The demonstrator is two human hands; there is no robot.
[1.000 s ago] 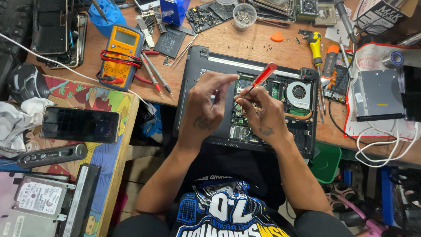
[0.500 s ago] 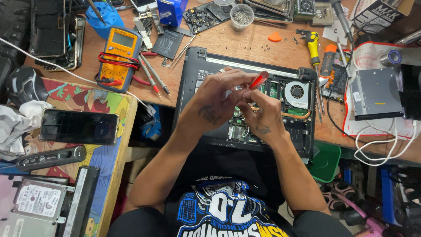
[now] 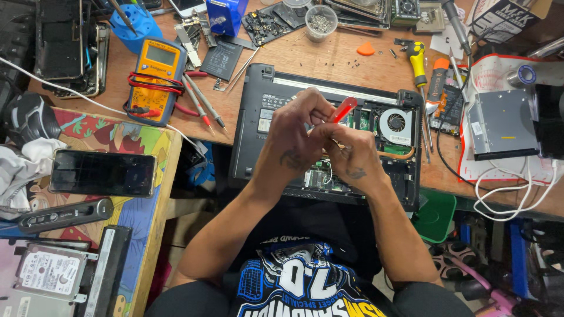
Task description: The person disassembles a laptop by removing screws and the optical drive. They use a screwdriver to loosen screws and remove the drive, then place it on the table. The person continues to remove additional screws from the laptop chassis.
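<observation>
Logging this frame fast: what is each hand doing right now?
Left hand: closed, fingers bunched at the red-handled screwdriver; its grip cannot be told.
Right hand: closed around that screwdriver, above the opened black laptop.

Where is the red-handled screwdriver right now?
In the head view the red-handled screwdriver sits between both hands, right hand and left hand, above the opened laptop, left of its fan.

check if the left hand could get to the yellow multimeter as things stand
Probably yes: the left hand is over the open laptop, and the multimeter lies uncovered on the bench to its left, with only its probes between.
</observation>
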